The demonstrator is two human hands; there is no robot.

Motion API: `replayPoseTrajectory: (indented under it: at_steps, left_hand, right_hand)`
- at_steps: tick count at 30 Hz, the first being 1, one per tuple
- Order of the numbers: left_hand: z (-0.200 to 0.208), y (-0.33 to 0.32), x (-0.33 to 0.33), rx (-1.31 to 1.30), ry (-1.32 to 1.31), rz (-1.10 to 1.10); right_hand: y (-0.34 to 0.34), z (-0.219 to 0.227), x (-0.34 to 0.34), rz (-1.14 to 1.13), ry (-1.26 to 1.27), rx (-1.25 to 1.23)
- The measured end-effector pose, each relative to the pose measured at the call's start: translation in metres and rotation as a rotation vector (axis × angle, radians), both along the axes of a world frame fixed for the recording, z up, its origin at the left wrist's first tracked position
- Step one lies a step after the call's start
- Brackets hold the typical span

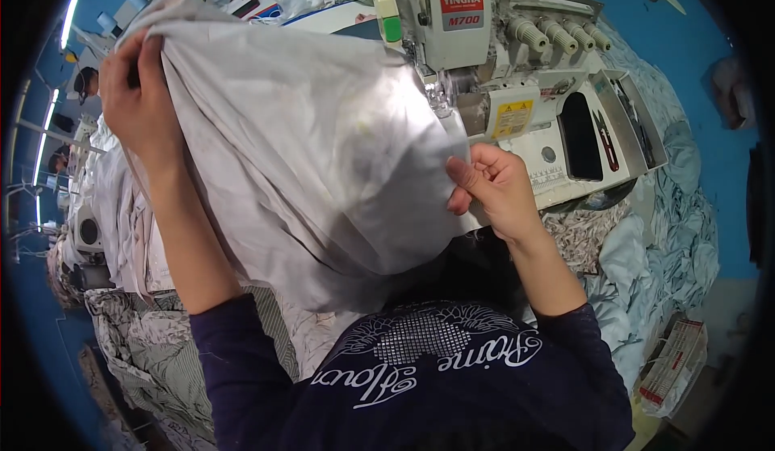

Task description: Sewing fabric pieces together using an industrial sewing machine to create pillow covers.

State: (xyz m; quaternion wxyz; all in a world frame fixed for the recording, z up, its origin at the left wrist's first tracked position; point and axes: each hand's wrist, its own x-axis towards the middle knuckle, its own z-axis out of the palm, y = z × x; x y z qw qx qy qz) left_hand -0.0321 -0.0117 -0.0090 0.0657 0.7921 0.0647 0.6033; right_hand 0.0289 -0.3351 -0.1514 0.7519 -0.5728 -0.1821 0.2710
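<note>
A large piece of light grey fabric (pixel 315 128) spreads between my two hands, its right edge beside the needle area of a white overlock sewing machine (pixel 452 39). My left hand (pixel 141 88) is raised at the far left, its fingers closed over a gathered fold of the fabric. With thumb and fingers, my right hand (pixel 488 184) pinches the fabric's right edge, just in front of the machine. A bright lamp spot lights the cloth near the presser foot. The lower part of the fabric hangs toward my lap.
On the machine bed lie a black phone (pixel 580 136) and red-handled thread snips (pixel 605 140), beside a narrow metal tray (pixel 634 116). Thread tension knobs (pixel 557 35) line the machine's front. Heaps of pale blue-green cloth (pixel 678 184) lie at right, patterned cloth (pixel 153 346) at lower left.
</note>
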Motion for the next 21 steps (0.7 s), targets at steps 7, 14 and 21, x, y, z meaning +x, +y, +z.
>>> replayPoseTrajectory:
  at_steps: [7, 14, 21]
  left_hand:
    - [-0.07, -0.01, -0.056, -0.144, 0.813, -0.044]
    - [-0.145, -0.035, -0.08, -0.226, 0.622, 0.125]
    - [-0.037, 0.02, -0.014, 0.004, 0.016, 0.171]
  right_hand:
    - [0.001, 0.002, 0.001, -0.013, 0.062, 0.006]
    - [0.0, 0.001, 0.002, 0.019, 0.019, -0.022]
    - [0.001, -0.003, 0.002, 0.034, 0.035, 0.02]
